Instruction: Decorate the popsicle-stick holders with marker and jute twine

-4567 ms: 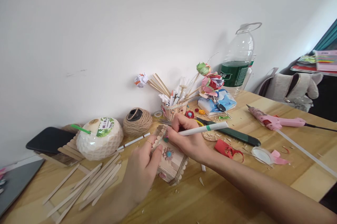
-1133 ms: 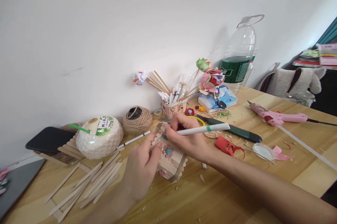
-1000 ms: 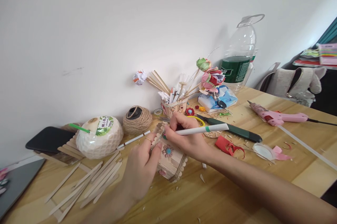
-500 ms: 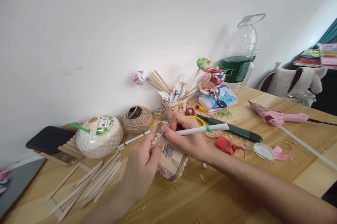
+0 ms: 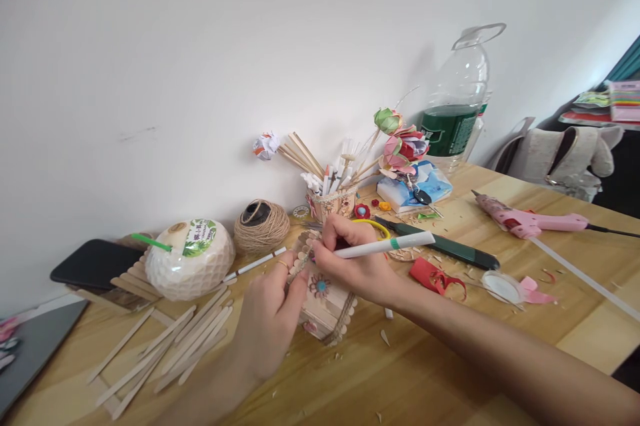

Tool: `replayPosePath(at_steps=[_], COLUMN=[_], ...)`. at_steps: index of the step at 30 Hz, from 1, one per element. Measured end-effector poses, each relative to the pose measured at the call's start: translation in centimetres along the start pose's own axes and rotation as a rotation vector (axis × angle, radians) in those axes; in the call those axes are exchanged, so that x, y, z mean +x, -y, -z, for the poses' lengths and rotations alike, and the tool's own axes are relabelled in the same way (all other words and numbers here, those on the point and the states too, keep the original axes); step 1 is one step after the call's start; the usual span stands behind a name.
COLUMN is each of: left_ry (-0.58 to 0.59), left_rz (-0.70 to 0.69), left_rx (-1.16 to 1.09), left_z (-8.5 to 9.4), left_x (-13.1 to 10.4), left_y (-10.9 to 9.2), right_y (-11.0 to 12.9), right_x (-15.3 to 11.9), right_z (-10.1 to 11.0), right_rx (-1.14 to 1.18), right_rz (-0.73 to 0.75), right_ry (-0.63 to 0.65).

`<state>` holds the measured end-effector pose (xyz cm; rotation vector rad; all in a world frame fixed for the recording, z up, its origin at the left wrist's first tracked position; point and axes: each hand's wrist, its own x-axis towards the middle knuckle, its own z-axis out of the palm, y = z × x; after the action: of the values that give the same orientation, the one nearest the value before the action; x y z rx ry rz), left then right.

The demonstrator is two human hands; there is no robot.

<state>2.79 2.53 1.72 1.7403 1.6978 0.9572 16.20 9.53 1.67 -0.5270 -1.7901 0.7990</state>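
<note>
Tilted on the table lies a small wooden box made of craft sticks [image 5: 323, 313], with scalloped, twine-trimmed edges and a brown flower with a blue centre on its side. My left hand [image 5: 273, 313] grips its upper left edge between thumb and fingers. In my right hand [image 5: 357, 259] is a white marker with a green band [image 5: 400, 243], held in a writing grip; its tip is hidden behind my fingers, close to the box. A white marker cap [image 5: 389, 313] sits just right of the box.
Loose craft sticks [image 5: 175, 353] and a wrapped coconut [image 5: 190, 263] are at left, with a twine ball [image 5: 261, 226] behind. A decorated pen holder [image 5: 333, 205] stands at the back. Rightward lie a green utility knife [image 5: 450, 249], red scraps [image 5: 435, 277] and a pink glue gun [image 5: 525, 216].
Almost nothing differs. Both hands keep their places on the box and marker; the marker's back end has dipped very slightly.
</note>
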Motion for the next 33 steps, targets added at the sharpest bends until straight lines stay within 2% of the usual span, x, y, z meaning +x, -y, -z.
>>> replayPosePath(at_steps=[5, 33], left_ry=[0.015, 0.007], left_rz=[0.012, -0.005], left_rx=[-0.02, 0.001], left_z=[0.0, 0.11], left_x=[-0.08, -0.1], left_y=[0.07, 0.11], right_y=[-0.1, -0.1], right_x=[0.02, -0.01], right_z=[0.09, 0.17], right_rx=[-0.003, 0.015], right_rz=[-0.003, 0.008], right_ry=[0.034, 0.039])
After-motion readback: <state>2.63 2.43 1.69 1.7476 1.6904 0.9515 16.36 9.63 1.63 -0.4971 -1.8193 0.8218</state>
